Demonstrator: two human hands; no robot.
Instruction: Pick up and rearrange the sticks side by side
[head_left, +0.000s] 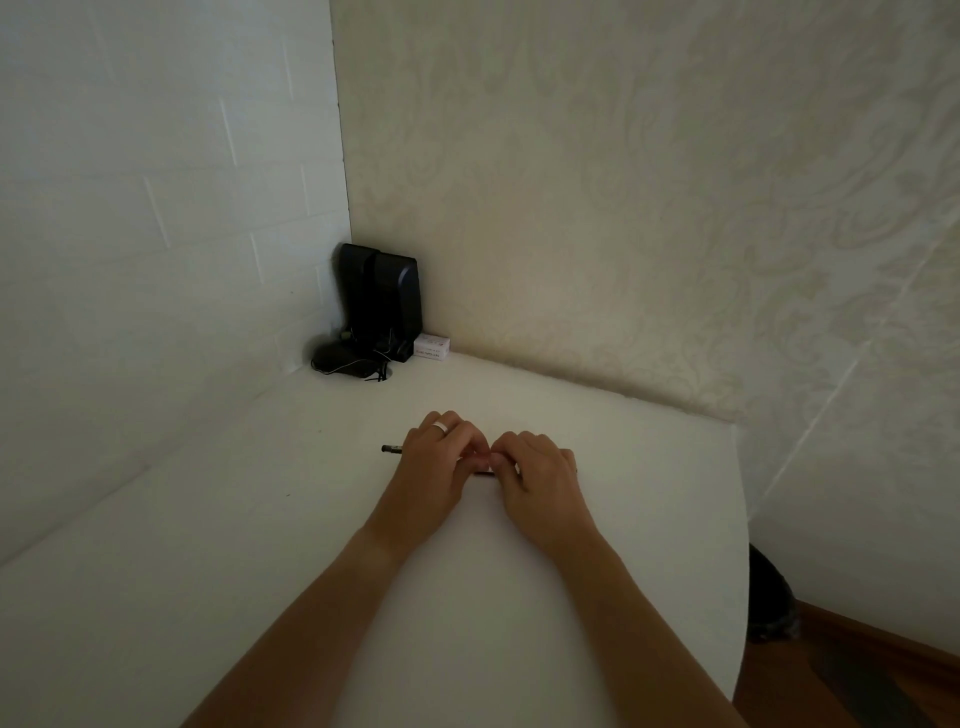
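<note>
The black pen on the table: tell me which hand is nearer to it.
Left. The left hand lies right beside the black pen, covering its right end; the right hand is farther right, beyond the left.

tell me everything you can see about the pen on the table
The pen is a thin dark stick, black as it looks, lying flat and roughly level across the white table. Only its left end shows, with what may be a small lighter band near the tip; the rest is hidden under the left hand, whose curled fingers meet the right hand over it. A short dark bit showing between the hands may be its other part, though I cannot tell. Whether it is capped is unclear.
</note>
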